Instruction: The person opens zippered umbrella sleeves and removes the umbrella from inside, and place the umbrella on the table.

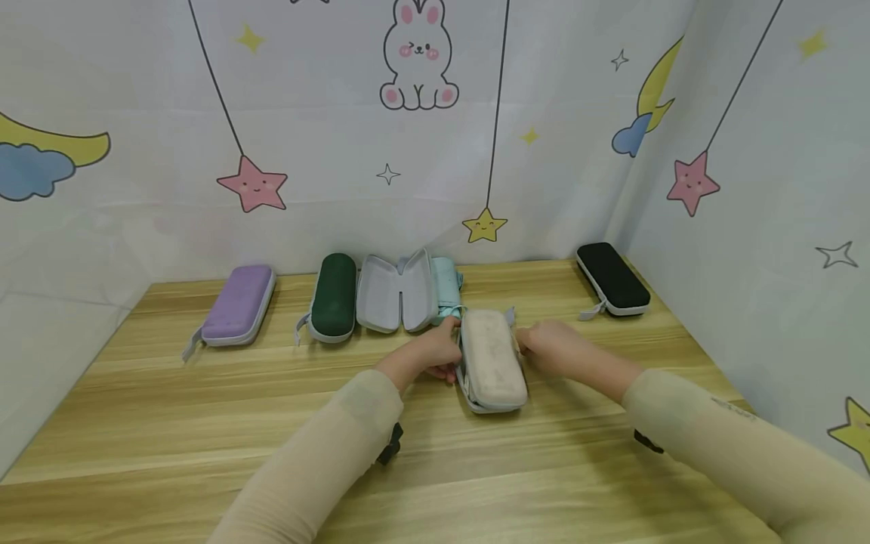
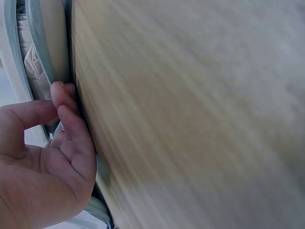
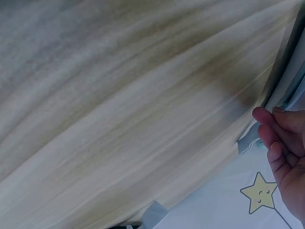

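A cream zip case [image 1: 494, 359] lies lengthwise on the table between my two hands, its lid slightly raised. Through the gap on its left side, pale folded fabric [image 2: 34, 64] shows in the left wrist view. My left hand [image 1: 435, 351] grips the case's left edge, thumb and curled fingers meeting at the rim. On the opposite edge my right hand [image 1: 547, 346], blurred in the head view, pinches with thumb and forefinger at the rim. Whether a zip pull sits in that pinch is hidden. A grey tab [image 3: 248, 138] sticks out beside the right fingertips.
Behind the left hand stand an open grey-lined case [image 1: 381, 297] and a folded light-teal umbrella-like bundle [image 1: 446, 283]. Farther left are a dark green case [image 1: 334, 295] and a purple case [image 1: 238, 304]. A black case [image 1: 612, 276] lies back right, near the patterned curtain [image 1: 544, 181].
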The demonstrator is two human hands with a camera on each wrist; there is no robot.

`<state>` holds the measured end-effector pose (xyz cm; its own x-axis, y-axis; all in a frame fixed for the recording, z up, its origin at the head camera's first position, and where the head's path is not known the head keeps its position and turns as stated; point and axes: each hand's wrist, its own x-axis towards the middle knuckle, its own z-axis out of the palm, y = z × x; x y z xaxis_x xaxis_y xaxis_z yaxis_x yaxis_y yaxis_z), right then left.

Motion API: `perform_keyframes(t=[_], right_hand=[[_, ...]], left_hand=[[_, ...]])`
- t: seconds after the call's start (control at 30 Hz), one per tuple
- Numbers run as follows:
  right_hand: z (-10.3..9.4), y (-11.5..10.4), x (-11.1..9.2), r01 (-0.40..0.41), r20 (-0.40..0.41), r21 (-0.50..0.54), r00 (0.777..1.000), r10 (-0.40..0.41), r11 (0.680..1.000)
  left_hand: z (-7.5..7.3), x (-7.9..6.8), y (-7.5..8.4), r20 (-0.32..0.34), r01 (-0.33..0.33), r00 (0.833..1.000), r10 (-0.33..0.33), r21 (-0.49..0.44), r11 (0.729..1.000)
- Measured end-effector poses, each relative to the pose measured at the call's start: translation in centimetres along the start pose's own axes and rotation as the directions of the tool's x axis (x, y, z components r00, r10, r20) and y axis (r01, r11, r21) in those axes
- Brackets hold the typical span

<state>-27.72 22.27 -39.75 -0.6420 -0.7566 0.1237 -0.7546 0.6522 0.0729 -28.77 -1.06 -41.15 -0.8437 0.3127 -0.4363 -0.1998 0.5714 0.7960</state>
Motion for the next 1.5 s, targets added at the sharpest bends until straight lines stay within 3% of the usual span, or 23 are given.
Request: perform_keyframes(t=[0.37, 0.57, 0.73, 0.9, 0.97, 1.07, 1.23, 1.5], right_hand=[[-0.1, 0.8, 1.2, -0.044, -0.001, 0.018, 0.999, 0.044, 0.999], [-0.2, 0.6, 1.5, -0.077, 0.011, 0.012, 0.997, 0.077, 0.997], [-0.4, 0.3, 1.5, -0.099, 0.023, 0.029, 0.995, 0.098, 0.995], [-1.7, -1.0, 1.9, -0.094, -0.003, -0.055, 0.996, 0.094, 0.994], [-2.4, -1.8, 2.2, -0.067, -0.030, -0.094, 0.997, 0.064, 0.993], [-3.2, -3.2, 2.5, 0.037, -0.072, -0.115, 0.996, -0.046, 0.993], [-3.2, -5.7, 2.6, 0.246, -0.090, -0.144, 0.961, -0.260, 0.959], [-2.5, -7.9, 2.3, 0.337, -0.049, -0.184, 0.935, -0.351, 0.923]], left_hand=[[0.0, 0.2, 0.0, -0.003, 0.003, 1.000, -0.003, 0.038, 0.999], [-0.1, 0.0, -0.3, 0.013, -0.022, 1.000, 0.022, -0.003, 1.000], [0.3, -0.3, -0.2, -0.043, -0.039, 0.998, 0.041, 0.050, 0.998], [0.4, -0.2, -0.4, -0.054, -0.050, 0.997, 0.054, 0.063, 0.997], [0.3, -0.2, -0.5, -0.045, -0.054, 0.997, 0.056, 0.046, 0.997], [0.1, -0.2, -0.6, -0.029, -0.048, 0.998, 0.049, 0.017, 0.999], [-0.1, -0.5, -0.5, 0.000, -0.043, 0.999, 0.043, -0.019, 0.999], [-0.2, -0.5, -0.7, 0.020, -0.054, 0.998, 0.055, -0.039, 0.998]])
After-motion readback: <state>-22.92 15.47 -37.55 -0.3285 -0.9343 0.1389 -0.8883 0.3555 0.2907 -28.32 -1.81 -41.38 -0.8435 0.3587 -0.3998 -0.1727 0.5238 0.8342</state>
